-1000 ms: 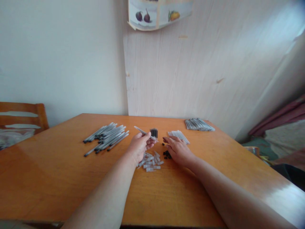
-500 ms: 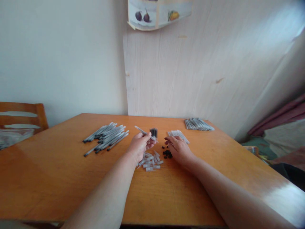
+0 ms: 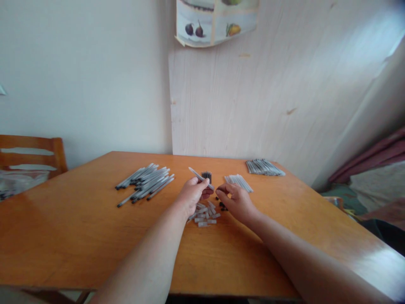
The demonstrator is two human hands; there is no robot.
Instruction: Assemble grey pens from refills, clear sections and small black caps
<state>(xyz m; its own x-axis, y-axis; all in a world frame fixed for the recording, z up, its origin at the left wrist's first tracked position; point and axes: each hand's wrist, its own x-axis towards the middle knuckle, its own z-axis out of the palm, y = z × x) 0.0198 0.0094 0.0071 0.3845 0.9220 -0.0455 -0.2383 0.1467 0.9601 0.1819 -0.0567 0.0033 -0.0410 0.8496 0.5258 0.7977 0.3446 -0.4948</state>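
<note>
My left hand [image 3: 191,195] is closed round a slim translucent pen [image 3: 196,173], which slants down to the right. Close to the pen's lower right end, my right hand [image 3: 240,203] has its thumb and fingertips pinched together; whatever they hold is too small to make out. Beneath the right hand lie small black plugs [image 3: 223,207], partly hidden by it. Clear pen caps [image 3: 207,216] are scattered below the left hand. Behind the held pen sits a small row of black-ended pieces [image 3: 207,175]. A row of clear tubes [image 3: 238,183] lies just beyond the right hand.
Many pens with black ends [image 3: 148,182] lie in a loose pile on the left of the wooden table [image 3: 79,236]. A packed bundle of pens [image 3: 265,167] is at the far right. A wooden chair [image 3: 31,158] stands left; a wall [image 3: 136,84] rises behind.
My right hand has come off the black plugs and closed into a pinch near the pen's end. My left hand still holds the pen. The view has shifted slightly.
</note>
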